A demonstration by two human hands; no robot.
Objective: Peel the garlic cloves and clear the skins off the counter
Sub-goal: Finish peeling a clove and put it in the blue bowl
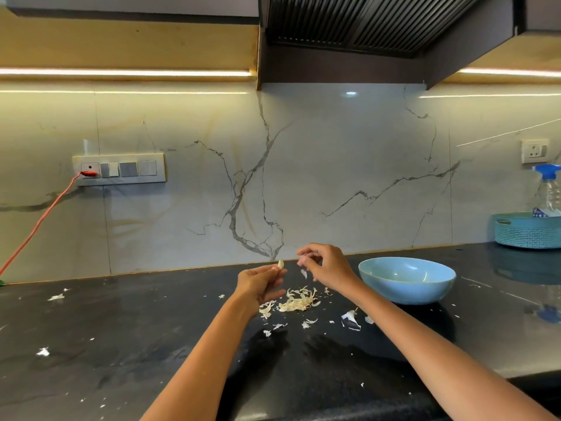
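Scraps of papery skin [42, 352] are seen scattered across the near part of the dark table [127, 335], with a main pile of skins [299, 300] heaped below the hands. Light and flimsy, they are judged easier to sweep together than to pick up singly. Above the pile, a garlic clove [281, 264] is pinched at its base by the fingers [274, 268] of the left hand [261, 288]; small, firm and likely slippery once bare, it is best held end to end. The right hand [326, 267] hangs beside it, fingers loosely curled; whether a shred is held cannot be told. Just right stands a blue bowl [406, 279]. Open table lies left; a teal basket [526, 230] crowds the far right corner.
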